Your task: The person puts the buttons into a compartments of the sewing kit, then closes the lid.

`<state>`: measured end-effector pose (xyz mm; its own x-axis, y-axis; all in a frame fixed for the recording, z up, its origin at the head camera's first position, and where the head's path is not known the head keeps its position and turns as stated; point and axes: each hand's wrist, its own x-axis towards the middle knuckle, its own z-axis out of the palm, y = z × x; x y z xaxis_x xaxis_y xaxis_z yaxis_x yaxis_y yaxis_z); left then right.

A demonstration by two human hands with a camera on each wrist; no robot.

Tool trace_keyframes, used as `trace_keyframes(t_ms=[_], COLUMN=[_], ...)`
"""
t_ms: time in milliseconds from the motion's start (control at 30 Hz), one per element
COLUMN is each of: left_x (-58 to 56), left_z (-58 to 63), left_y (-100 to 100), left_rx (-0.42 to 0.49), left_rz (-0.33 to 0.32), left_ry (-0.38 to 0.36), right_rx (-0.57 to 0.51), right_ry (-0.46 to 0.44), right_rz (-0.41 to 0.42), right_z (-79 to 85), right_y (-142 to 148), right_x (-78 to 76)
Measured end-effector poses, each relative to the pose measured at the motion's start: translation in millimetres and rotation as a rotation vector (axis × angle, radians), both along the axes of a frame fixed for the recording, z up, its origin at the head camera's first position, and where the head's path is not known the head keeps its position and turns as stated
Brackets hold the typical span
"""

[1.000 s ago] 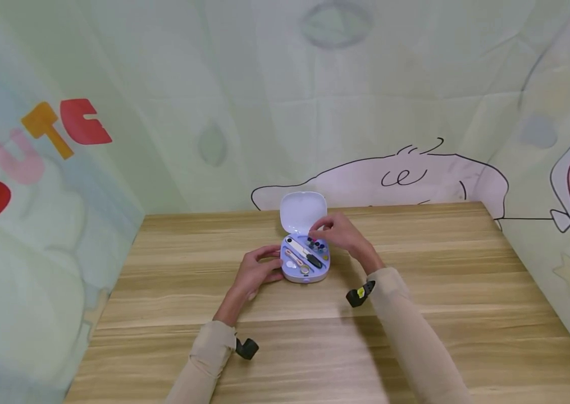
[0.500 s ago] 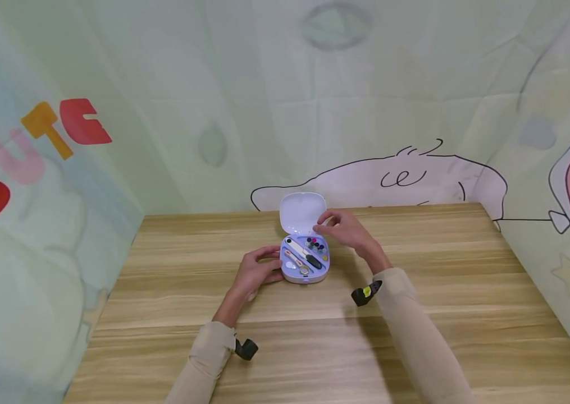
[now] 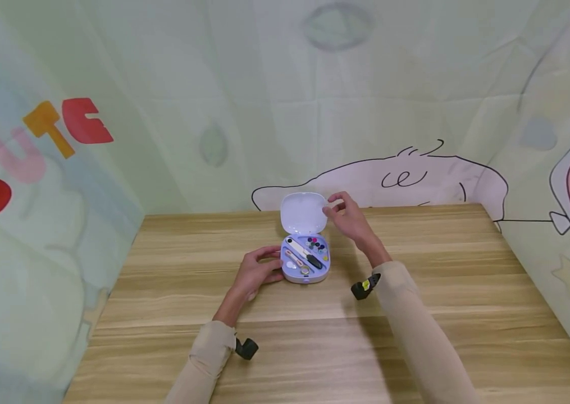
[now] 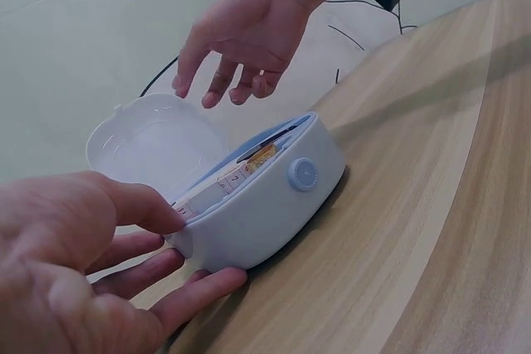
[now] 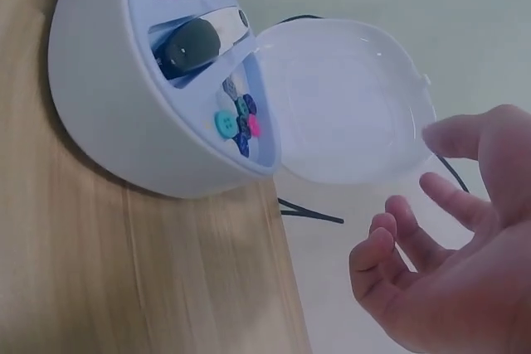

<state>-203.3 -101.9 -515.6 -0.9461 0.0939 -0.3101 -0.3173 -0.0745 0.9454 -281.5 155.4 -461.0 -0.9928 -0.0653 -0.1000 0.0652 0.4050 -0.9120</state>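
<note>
A light blue sewing box [image 3: 306,278] stands on the table, its white lid [image 3: 304,213] raised at the back. My left hand [image 3: 256,269] touches the box's left side, with the thumb at the rim and the other fingers spread against the wall. Beside the lid's right edge is my right hand [image 3: 349,220], fingers loosely bent and holding nothing; whether the thumb touches the lid cannot be told. Inside the box lie colored buttons [image 5: 226,123], a tool with a black end and white shaft [image 3: 312,260], and a white strip with printed numbers [image 4: 235,178].
The wooden table [image 3: 188,292] runs back to a printed cloth wall [image 3: 188,140], close behind the lid. A black wrist camera [image 3: 246,349] hangs at the left cuff, and another black camera [image 3: 364,287] at the right cuff.
My right hand has moved up and back from over the buttons to the lid's right edge. My left hand and the box have stayed in place.
</note>
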Motion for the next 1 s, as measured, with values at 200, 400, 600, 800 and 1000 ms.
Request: trace_keyframes(t_ms=[200, 400, 600, 800, 1000], left_x=[0.2, 0.8, 0.4, 0.8, 1.4], left_z=[0.5, 0.7, -0.3, -0.9, -1.9], left_y=[0.8, 1.2, 0.5, -0.9, -1.1], left_rx=[-0.003, 0.001, 0.014, 0.026, 0.030], left_rz=[-0.003, -0.001, -0.001, -0.006, 0.000], left_ry=[0.003, 0.001, 0.007, 0.014, 0.014], right_rx=[-0.018, -0.046, -0.043, -0.025, 0.006], right_ry=[-0.028, -0.043, -0.024, -0.017, 0.003], right_rz=[0.008, 0.006, 0.022, 0.048, 0.088], right_z=[4.7, 5.9, 6.7, 12.8, 17.0], right_y=[-4.7, -8.5, -8.4, -9.3, -9.0], right_x=[-6.7, -6.5, -3.3, 3.8, 12.4])
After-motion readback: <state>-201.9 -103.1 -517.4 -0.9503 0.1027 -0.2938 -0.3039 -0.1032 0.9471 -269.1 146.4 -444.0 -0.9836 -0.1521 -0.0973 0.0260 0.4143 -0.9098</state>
